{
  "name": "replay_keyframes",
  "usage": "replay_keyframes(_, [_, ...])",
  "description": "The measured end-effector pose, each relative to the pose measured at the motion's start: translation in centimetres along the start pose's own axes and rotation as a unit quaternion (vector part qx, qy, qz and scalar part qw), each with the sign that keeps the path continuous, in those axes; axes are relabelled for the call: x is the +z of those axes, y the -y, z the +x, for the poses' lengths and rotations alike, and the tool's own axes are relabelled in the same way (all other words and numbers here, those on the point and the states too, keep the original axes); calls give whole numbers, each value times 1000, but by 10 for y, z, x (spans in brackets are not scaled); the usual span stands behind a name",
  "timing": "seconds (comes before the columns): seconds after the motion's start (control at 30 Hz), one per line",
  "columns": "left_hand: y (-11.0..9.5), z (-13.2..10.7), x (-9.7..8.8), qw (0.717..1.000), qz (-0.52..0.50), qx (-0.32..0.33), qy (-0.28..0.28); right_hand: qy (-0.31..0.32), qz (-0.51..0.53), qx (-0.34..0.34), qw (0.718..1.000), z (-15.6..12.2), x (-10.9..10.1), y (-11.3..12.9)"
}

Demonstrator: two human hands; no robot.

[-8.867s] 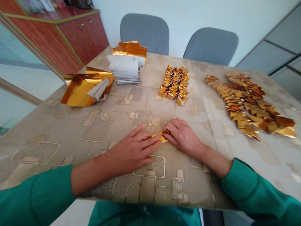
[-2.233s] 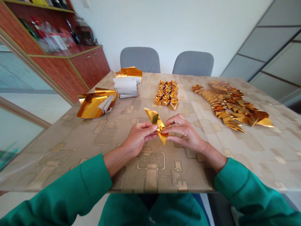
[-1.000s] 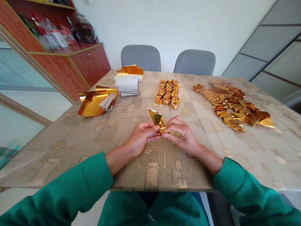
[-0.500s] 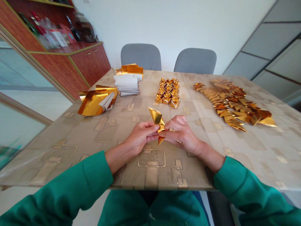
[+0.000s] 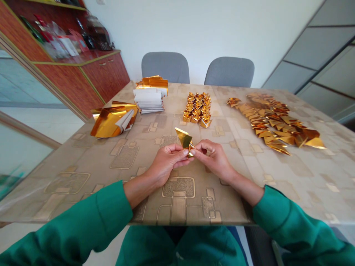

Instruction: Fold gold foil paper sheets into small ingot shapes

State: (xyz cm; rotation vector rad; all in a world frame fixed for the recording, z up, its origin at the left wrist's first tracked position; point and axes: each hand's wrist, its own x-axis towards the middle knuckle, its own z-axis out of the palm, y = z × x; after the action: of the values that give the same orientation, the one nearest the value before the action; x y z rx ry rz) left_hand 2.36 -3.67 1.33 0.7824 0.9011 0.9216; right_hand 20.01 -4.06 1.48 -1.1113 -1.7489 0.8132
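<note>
Between my hands, above the near middle of the table, is a folded piece of gold foil paper point(image 5: 184, 138). My left hand point(image 5: 171, 159) pinches its lower left part, thumb on top. From the other side, my right hand point(image 5: 212, 157) grips the lower right part between thumb and fingers. A pointed flap sticks up and to the left; the lower folds are partly covered by my fingertips. Straight beyond stand rows of small folded gold paper pieces point(image 5: 197, 108). To the right spreads a long heap of pointed gold paper pieces point(image 5: 273, 120).
Gold foil sheets point(image 5: 108, 122) lie loosely curled at the left. Behind them rises a stack of white-backed folded papers point(image 5: 149, 99). The patterned tablecloth point(image 5: 124, 157) covers the table. Two grey chairs point(image 5: 165, 67) stand at the far edge, and a wooden cabinet point(image 5: 104, 75) is at the left.
The lower point of the gold paper, which stuck out below my fingers, is now folded up. My right hand has shifted its grip at the fold. My left hand stays nearly in place.
</note>
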Motion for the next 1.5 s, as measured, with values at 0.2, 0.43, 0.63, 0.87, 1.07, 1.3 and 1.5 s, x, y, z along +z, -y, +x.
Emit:
replay_keyframes(0.2, [-1, -1, 2, 1000, -2, 18, 13, -7, 62, 53, 997, 1, -1, 0])
replay_keyframes(0.43, [2, -1, 1, 998, 39, 42, 28, -16, -15, 6, 1000, 1, -2, -6])
replay_keyframes(0.63, [4, -2, 2, 997, 62, 33, 31, -27, -87, -59, 994, 1, -3, -4])
replay_keyframes(0.87, [2, -2, 4, 999, 34, 10, 22, -14, -72, -65, 995, 2, -6, -1])
replay_keyframes(1.07, [2, -1, 6, 999, 0, 42, -29, -12, -31, -44, 998, 2, -8, 0])
replay_keyframes(1.3, [4, -4, 6, 1000, 5, 20, 1, 10, -55, -43, 997, 3, -8, -2])
replay_keyframes(1.5, [5, -4, 8, 1000, 2, 9, -8, 1, -84, -45, 995, 2, -4, -2])
